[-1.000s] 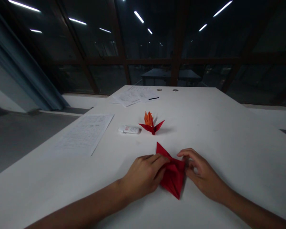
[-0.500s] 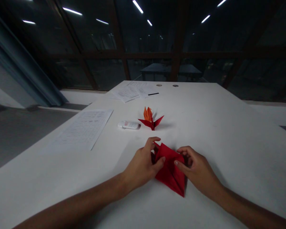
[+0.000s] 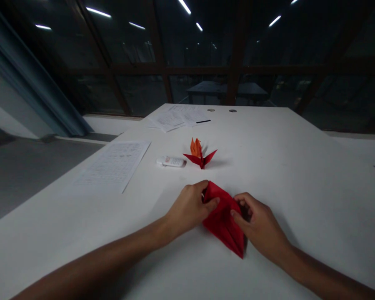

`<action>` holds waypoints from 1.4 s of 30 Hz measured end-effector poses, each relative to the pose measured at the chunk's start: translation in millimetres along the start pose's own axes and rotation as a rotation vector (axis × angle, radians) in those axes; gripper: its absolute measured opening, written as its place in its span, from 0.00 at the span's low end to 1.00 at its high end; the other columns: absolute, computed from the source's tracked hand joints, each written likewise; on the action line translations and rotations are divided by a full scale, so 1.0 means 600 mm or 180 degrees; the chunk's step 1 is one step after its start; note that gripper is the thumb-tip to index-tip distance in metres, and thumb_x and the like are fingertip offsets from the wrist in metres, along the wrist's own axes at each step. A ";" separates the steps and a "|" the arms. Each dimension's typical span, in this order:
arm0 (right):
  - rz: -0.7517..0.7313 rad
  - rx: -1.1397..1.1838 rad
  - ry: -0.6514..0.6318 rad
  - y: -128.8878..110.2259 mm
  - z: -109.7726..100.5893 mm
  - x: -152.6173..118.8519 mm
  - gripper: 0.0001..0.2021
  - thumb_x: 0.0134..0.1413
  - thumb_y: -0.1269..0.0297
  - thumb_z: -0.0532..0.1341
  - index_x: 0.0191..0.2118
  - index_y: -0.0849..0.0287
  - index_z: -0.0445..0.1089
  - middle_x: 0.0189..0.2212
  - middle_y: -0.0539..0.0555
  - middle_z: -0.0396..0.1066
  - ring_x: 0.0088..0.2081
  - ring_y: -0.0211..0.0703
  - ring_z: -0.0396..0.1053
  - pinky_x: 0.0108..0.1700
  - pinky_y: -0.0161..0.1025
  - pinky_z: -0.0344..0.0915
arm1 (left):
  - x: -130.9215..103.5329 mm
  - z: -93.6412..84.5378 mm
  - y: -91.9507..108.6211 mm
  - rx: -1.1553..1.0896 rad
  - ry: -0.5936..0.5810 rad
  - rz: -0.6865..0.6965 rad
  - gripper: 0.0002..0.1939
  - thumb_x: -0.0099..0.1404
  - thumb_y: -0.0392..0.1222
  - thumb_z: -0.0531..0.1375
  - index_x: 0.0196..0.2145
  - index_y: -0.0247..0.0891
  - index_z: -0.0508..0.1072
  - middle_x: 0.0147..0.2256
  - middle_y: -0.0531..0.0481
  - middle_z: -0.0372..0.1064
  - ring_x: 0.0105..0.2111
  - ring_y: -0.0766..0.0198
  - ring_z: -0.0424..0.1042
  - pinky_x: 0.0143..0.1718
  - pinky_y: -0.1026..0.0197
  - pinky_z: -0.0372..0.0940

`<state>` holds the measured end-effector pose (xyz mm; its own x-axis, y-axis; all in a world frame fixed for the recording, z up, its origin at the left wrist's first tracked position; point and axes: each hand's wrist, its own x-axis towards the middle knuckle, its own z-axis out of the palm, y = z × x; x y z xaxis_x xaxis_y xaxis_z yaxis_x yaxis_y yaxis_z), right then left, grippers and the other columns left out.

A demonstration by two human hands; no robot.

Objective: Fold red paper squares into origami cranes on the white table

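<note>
A folded sheet of red origami paper (image 3: 223,221) is held just over the white table, one pointed corner toward me. My left hand (image 3: 190,208) pinches its left side, thumb on the near face and fingers partly hidden behind. On the right edge, my right hand (image 3: 261,221) grips the paper between thumb and curled fingers. Beyond the hands stands a red paper crane (image 3: 202,160) with its wings spread. Right behind it is an orange folded-paper piece (image 3: 195,147). A white correction-tape-like dispenser (image 3: 171,161) with printed marks lies left of the crane.
A printed sheet (image 3: 112,166) lies on the table's left side. More papers (image 3: 175,118) overlap at the far end beside a thin black stick-like item (image 3: 203,121). Two round discs (image 3: 233,111) sit near the far edge. Dark windows and a blue curtain (image 3: 34,79) stand beyond.
My left fingers have closed in on the paper's upper left edge, and its raised upper flap now lies closer to the rest. The whole view has shifted slightly.
</note>
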<state>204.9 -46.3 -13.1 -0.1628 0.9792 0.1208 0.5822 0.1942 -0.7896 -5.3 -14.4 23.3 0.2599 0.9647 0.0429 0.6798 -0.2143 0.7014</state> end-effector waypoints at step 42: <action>-0.1308 -0.0831 -0.0276 -0.013 -0.011 -0.021 0.11 0.63 0.66 0.62 0.49 0.55 0.74 0.50 0.59 0.71 0.51 0.53 0.67 0.55 0.55 0.64 | 0.012 0.005 -0.005 -0.2075 -0.0186 -0.0513 0.12 0.62 0.46 0.64 0.38 0.37 0.68 0.32 0.53 0.69 0.27 0.67 0.69 0.25 0.67 0.66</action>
<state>207.9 -59.7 -4.4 -0.4801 0.8122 0.3314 0.6341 0.5824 -0.5086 -3.1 -7.0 19.5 0.2391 0.9630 -0.1240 0.1649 0.0856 0.9826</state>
